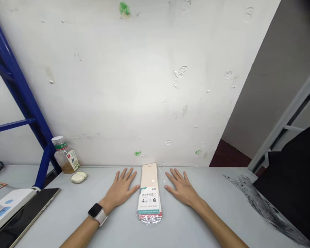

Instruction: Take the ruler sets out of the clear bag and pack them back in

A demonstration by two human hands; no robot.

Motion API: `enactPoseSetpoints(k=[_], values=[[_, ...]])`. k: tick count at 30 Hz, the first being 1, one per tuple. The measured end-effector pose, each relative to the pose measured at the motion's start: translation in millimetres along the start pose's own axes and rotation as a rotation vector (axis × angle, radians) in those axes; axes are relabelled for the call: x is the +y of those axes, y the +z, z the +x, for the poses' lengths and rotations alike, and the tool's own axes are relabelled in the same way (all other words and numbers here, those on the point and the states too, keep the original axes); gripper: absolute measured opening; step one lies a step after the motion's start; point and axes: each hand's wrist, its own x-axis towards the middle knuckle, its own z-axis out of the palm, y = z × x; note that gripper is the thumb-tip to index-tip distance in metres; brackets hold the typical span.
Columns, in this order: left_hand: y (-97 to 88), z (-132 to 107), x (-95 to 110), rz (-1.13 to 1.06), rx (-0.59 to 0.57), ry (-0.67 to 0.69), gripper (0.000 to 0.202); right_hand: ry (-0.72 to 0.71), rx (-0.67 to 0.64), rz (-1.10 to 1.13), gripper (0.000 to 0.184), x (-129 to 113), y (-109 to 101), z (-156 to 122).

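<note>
A packaged ruler set [150,194] lies upright in my view on the grey table, in a clear plastic sleeve with a white and teal label. On its left side my left hand [121,187] rests flat on the table, fingers spread, thumb pointing toward the package but apart from it. A smartwatch [96,210] is on my left wrist. To the right of the package, my right hand [182,188] also lies palm down with fingers spread and nothing in it. Neither hand touches the ruler set.
At the left stand a clear bottle [64,155] and a small cream case [79,177]. A phone [28,217] lies beside a white power strip [9,206]. Blue metal posts [23,75] rise there. A white wall [134,86] backs the table; black cloth [294,182] covers the right edge.
</note>
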Motion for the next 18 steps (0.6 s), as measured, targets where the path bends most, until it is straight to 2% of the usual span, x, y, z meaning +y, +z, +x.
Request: enactPoseSetpoints(k=[18], values=[[-6.4,0.1,4.7,-0.012,-0.022,-0.01,0.071,-0.002,0.005,-0.008,0.074,-0.3,-0.1,-0.5]])
